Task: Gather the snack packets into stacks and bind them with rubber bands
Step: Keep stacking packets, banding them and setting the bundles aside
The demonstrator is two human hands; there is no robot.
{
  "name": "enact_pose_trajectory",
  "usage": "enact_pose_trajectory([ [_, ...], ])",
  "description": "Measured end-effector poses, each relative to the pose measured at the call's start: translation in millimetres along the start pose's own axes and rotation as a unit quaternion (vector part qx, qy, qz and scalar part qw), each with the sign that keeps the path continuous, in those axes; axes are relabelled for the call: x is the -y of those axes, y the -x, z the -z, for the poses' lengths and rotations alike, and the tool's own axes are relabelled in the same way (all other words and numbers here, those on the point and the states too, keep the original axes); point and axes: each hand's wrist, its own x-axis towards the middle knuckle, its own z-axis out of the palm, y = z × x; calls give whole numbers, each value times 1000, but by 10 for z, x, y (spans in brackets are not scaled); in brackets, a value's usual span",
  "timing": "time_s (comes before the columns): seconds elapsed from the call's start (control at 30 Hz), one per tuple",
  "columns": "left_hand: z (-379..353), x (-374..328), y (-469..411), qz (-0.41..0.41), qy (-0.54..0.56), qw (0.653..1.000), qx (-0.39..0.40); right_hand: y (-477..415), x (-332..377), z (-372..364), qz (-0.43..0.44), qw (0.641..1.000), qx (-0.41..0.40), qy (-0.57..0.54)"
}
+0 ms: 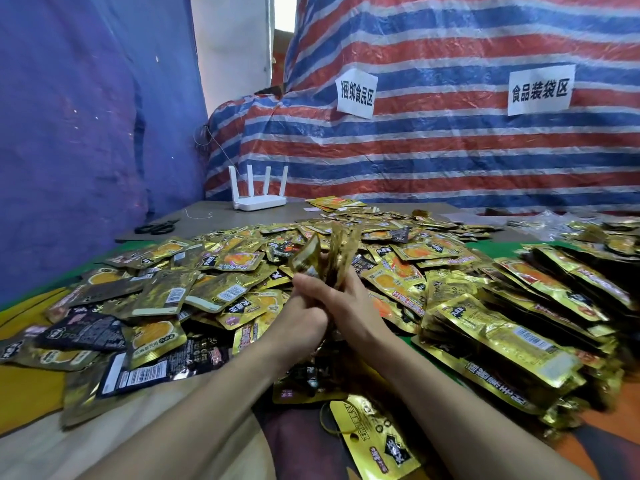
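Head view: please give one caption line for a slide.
Left hand and right hand grip a bunch of snack packets above a heap of loose packets.

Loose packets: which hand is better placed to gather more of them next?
Probably the left hand: loose packets lie on its side; stacks lie beside the right hand. Both grip a bundle.
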Motion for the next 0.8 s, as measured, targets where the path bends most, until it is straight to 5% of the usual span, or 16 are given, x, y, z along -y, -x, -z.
enact_pose_trajectory([
  [0.37, 164, 109, -26, -9, -118, 993, -30, -42, -58, 110, -11, 999, 25, 32],
  [0.8, 187, 114, -28, -44, 4, 999, 1, -60, -13, 135, -48, 995, 15, 85],
])
